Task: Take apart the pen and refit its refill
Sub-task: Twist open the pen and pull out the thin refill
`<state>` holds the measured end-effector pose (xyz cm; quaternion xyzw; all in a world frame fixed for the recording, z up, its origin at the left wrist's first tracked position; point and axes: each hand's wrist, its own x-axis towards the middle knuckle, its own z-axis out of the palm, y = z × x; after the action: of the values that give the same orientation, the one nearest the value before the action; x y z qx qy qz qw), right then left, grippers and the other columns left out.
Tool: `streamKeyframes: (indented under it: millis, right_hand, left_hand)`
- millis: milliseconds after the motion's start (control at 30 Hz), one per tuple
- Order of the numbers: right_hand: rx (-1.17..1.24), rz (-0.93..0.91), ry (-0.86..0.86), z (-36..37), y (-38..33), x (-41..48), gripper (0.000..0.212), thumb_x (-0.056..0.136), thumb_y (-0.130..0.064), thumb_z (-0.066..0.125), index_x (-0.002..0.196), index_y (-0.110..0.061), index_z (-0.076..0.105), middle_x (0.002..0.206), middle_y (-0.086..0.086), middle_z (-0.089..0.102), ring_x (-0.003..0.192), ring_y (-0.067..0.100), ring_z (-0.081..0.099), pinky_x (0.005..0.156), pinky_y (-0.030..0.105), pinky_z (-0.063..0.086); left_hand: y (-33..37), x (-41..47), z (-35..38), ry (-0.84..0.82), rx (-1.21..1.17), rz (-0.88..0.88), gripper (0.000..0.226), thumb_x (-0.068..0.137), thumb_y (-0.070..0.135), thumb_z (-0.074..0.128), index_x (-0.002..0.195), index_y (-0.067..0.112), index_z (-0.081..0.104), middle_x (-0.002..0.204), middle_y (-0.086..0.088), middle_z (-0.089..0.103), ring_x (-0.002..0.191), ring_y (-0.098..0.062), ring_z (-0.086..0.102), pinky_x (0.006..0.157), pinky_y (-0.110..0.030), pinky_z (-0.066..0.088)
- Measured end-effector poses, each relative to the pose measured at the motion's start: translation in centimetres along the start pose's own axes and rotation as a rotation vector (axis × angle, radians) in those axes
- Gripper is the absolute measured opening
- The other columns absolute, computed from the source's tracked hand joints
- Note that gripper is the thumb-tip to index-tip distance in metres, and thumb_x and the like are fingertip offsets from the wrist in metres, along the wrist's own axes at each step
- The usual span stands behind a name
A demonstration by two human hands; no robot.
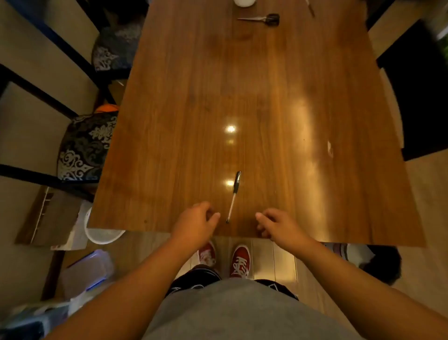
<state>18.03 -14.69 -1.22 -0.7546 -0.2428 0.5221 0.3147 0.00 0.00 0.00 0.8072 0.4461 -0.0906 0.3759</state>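
Note:
A slim pen (233,196) with a clear barrel and a black cap lies whole on the wooden table (266,97), near the front edge, its capped end pointing away from me. My left hand (196,222) hovers just left of the pen's near tip, fingers loosely curled and holding nothing. My right hand (276,224) sits a little further off to the right of the pen, fingers also apart and empty. Neither hand touches the pen.
Black-handled scissors (264,19) and a white round object (243,2) lie at the table's far end. Two patterned chairs (84,145) stand along the left side, a dark chair (421,97) on the right. A white bucket (101,234) and boxes sit on the floor at left.

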Motion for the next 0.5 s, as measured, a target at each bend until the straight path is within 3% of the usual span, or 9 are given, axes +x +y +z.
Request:
streamKeyframes:
  millis: [200,367,500]
  right_hand:
    - [0.035,0.038,0.033,-1.3,-3.3,4.9,0.025,0.095,-0.041,0.052,0.089,-0.021,0.065,0.085,0.001,0.07,0.073,0.014,0.064,0.062,0.025,0.045]
    - [0.069,0.127,0.086,-1.6,-3.9,8.3,0.023,0.093,-0.041,0.055,0.082,-0.023,0.064,0.081,0.001,0.069,0.065,0.011,0.062,0.054,0.022,0.044]
    - [0.102,0.178,0.125,-1.2,-4.3,10.2,0.024,0.093,-0.036,0.057,0.073,-0.022,0.06,0.072,0.0,0.066,0.056,0.011,0.059,0.049,0.022,0.041]
  left_hand:
    - [3.7,5.9,0.7,0.066,0.124,0.046,0.023,0.088,0.045,0.056,0.096,0.024,0.056,0.093,0.004,0.058,0.078,-0.012,0.057,0.067,-0.031,0.051]
    - [4.0,9.3,1.0,-0.051,0.293,0.031,0.037,0.085,0.049,0.059,0.109,0.021,0.052,0.103,-0.002,0.057,0.09,-0.025,0.061,0.074,-0.04,0.054]
    - [3.4,10.7,0.6,-0.117,0.376,0.129,0.027,0.088,0.036,0.054,0.105,0.016,0.053,0.106,-0.008,0.061,0.091,-0.029,0.062,0.071,-0.04,0.051]
